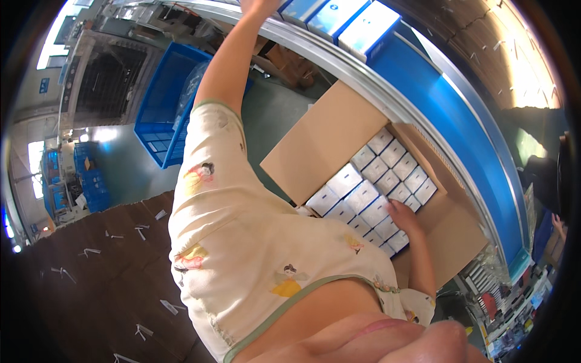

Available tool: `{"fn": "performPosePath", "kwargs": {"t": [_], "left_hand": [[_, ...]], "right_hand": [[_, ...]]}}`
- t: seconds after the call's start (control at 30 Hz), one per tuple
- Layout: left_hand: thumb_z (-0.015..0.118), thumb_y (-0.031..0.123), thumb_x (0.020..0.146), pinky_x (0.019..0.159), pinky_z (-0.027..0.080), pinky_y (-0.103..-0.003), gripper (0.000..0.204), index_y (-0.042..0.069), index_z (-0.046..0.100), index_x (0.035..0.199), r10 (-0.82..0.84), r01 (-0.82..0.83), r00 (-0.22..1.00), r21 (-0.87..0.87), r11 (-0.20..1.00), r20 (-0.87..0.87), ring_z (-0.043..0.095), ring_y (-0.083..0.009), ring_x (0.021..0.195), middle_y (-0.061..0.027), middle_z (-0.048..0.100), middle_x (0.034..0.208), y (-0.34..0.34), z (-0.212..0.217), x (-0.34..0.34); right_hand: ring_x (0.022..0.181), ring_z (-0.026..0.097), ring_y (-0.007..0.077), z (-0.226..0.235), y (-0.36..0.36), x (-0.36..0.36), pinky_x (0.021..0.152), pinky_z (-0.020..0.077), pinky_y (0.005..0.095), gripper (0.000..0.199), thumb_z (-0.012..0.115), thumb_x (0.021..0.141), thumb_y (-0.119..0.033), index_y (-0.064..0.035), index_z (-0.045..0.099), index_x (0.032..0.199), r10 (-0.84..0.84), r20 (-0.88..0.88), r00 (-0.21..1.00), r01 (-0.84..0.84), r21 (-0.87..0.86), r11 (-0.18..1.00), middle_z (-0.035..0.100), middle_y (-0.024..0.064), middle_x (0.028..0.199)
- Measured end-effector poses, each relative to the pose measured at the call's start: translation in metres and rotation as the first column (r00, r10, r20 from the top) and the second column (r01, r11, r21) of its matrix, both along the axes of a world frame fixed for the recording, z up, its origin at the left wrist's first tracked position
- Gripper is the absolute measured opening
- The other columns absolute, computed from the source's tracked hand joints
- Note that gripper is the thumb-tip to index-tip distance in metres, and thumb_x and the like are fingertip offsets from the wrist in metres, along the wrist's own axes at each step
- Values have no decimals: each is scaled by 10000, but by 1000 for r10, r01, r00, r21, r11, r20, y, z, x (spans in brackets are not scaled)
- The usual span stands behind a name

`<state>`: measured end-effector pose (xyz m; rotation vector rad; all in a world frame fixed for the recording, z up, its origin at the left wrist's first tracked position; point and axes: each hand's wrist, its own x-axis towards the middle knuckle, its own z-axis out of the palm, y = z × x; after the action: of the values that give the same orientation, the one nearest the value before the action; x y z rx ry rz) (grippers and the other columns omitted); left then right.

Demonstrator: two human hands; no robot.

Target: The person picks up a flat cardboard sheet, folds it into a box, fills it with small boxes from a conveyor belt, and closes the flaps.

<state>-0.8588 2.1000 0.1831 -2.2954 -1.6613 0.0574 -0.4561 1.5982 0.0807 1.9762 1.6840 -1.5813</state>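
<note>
My left arm reaches up to the top edge of the view. My left hand is partly cut off there, beside a row of white and blue boxes on the blue conveyor; its fingertips are out of sight. Lower down, an open cardboard carton holds several small white boxes packed in rows. The boxes nearest me stand higher than those behind. My right hand is at the right side of this nearer group, its bent fingers against a small white box.
The blue conveyor belt with its metal rail curves past the carton's far side. At left a blue plastic crate holds clear plastic. Brown sheeting with white ties lies lower left. Another person's hand shows at far right.
</note>
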Motion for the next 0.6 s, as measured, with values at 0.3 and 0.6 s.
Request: {"fn": "performPosePath", "kwargs": {"t": [0.3, 0.6], "left_hand": [[411, 283, 819, 823, 422, -430, 404, 7, 480, 1106, 60, -44, 887, -46, 998, 459, 539, -375, 931, -232, 558, 1017, -43, 56, 92], [602, 713, 577, 863, 445, -376, 1049, -56, 369, 1251, -78, 331, 776, -299, 895, 626, 528, -336, 1050, -254, 485, 1177, -111, 2, 192]], "right_hand": [[947, 562, 182, 144, 60, -8, 793, 434, 276, 305, 556, 836, -172, -31, 557, 1107, -282, -212, 936, 343, 366, 865, 601, 116, 1037], [932, 519, 150, 124, 178, 57, 827, 394, 268, 481, 646, 785, -283, 36, 492, 1110, -508, -478, 716, 694, 566, 445, 555, 121, 1050]]}}
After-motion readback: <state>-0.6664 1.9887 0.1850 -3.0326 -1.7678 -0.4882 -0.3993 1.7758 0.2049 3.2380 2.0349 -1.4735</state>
